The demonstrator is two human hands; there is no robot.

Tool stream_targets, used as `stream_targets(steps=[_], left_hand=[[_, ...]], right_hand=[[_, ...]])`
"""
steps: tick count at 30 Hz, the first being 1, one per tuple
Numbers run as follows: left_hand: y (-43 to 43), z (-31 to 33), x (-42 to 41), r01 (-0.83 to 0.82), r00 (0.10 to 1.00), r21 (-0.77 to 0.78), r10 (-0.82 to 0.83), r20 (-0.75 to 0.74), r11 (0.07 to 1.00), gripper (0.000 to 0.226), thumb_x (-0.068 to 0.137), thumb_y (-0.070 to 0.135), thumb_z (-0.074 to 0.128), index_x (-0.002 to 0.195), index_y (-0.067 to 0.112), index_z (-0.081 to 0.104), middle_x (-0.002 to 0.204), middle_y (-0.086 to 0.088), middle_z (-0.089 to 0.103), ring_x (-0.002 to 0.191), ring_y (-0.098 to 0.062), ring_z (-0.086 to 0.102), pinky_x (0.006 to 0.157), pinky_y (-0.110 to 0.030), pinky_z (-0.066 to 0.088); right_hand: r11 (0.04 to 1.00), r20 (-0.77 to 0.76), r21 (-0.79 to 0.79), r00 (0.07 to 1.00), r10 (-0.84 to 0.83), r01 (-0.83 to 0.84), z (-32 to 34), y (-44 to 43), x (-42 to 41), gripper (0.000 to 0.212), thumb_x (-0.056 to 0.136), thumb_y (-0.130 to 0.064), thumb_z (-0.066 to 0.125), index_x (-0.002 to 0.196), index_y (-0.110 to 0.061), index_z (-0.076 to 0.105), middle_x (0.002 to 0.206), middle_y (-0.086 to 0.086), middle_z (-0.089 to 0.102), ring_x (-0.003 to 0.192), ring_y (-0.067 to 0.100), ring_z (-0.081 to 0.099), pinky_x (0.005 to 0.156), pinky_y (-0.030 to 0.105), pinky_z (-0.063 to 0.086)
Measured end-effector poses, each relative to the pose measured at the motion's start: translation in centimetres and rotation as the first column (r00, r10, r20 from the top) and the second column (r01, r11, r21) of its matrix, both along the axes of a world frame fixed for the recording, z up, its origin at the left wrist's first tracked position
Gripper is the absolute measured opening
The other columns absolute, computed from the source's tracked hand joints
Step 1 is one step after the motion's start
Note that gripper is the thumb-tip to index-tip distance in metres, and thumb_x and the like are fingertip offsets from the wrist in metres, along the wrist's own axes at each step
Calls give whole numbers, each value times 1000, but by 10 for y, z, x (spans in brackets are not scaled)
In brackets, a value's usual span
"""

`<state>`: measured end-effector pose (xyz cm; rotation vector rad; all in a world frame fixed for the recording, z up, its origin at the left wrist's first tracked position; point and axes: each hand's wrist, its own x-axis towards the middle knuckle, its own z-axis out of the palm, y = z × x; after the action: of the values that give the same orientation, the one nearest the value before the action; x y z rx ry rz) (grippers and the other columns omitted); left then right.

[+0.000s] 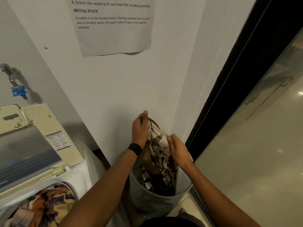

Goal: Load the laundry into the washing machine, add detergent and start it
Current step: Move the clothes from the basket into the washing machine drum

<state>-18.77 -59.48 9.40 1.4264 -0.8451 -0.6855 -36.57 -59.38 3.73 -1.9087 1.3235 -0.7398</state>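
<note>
in the head view both hands are clamped on a brown-and-white garment (pixel 158 145): the left hand (pixel 140 130) pinches its top edge, higher and farther, and the right hand (pixel 177 149) grips it lower and to the right, the two apart. the cloth hangs with its long axis upright, its tail down in the grey laundry basket (pixel 147 203). the washing machine (pixel 77 174), lid up and colourful laundry (pixel 44 205) in its drum, lies left and nearer, closest to the left hand, so the carry likely swings leftward.

Basket (pixel 147 201) hemmed: wall (pixel 123 89) behind, glass door (pixel 249 161) right. Left open toward washer mouth (pixel 44 181); raised lid (pixel 24 153) behind it.
</note>
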Motion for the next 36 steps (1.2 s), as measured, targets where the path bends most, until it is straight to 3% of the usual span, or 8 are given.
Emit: stream_targets(steps=[7, 9, 12, 17, 24, 29, 32, 36], left_hand=[[5, -10, -14, 198, 974, -47, -192, 120, 979, 32, 98, 43, 65, 106, 13, 56, 90, 13, 66, 83, -4, 65, 77, -22, 52], [5, -5, -19, 298, 948, -53, -289, 133, 953, 34, 99, 38, 65, 123, 15, 59, 109, 6, 69, 100, -4, 68, 85, -19, 54], [5, 2, -24, 344, 927, -4, -338, 164, 939, 46, 95, 55, 59, 109, 11, 69, 92, -4, 72, 82, -9, 68, 73, -26, 56], [7, -7, -30, 251, 959, 30, -253, 126, 968, 46, 104, 40, 54, 86, -2, 53, 69, -5, 48, 62, -11, 44, 59, -26, 38], [0, 7, -13, 10, 1000, 19, -10, -23, 1000, 39, 108, 35, 48, 75, 16, 40, 63, 5, 34, 57, -8, 35, 56, -23, 34], [4, 2, -2, -28, 999, -44, 30, 43, 999, 41, 109, 35, 47, 78, 9, 42, 68, -7, 37, 60, -13, 37, 58, -24, 35], [4, -3, -8, 74, 993, -118, -61, 105, 990, 31, 106, 34, 54, 101, 4, 53, 85, -12, 54, 74, -13, 52, 69, -27, 47], [9, -4, -27, 330, 925, -68, -308, 224, 941, 32, 101, 37, 62, 127, 19, 62, 114, 2, 68, 106, -8, 65, 92, -24, 53]], right_hand=[[963, 388, 147, 882, -268, 227, 87, -33, 15, 23, 106, -23, 44, 90, -14, 58, 83, -6, 58, 72, -1, 53, 71, 24, 44], [992, 328, 54, 937, -123, 111, 95, -38, 23, 23, 102, -27, 58, 84, -14, 63, 77, -5, 63, 68, 0, 56, 66, 22, 47], [999, 204, -8, 978, -42, 45, 82, -42, 30, 23, 97, -35, 67, 85, -15, 67, 78, -5, 69, 72, 7, 63, 66, 24, 51], [990, 164, -73, 981, -106, 120, 61, -28, 30, 33, 101, -46, 57, 92, -15, 59, 74, -6, 63, 64, 7, 58, 60, 27, 48], [994, -120, -79, 989, -91, 82, -4, 8, -4, 18, 109, -43, 40, 94, -34, 47, 77, -11, 61, 68, 12, 61, 58, 33, 44], [952, 198, 75, 931, -305, 296, -5, -4, -30, 20, 107, -21, 49, 90, -24, 60, 81, -3, 63, 75, 13, 59, 72, 37, 48], [967, 390, 120, 885, -254, 225, 45, -18, -17, 22, 105, -26, 54, 87, -23, 67, 80, -11, 65, 79, 5, 60, 74, 25, 47], [994, 242, -11, 965, -99, 105, 78, -33, 13, 23, 96, -32, 63, 76, -21, 69, 72, -6, 64, 69, 4, 59, 63, 28, 45]])
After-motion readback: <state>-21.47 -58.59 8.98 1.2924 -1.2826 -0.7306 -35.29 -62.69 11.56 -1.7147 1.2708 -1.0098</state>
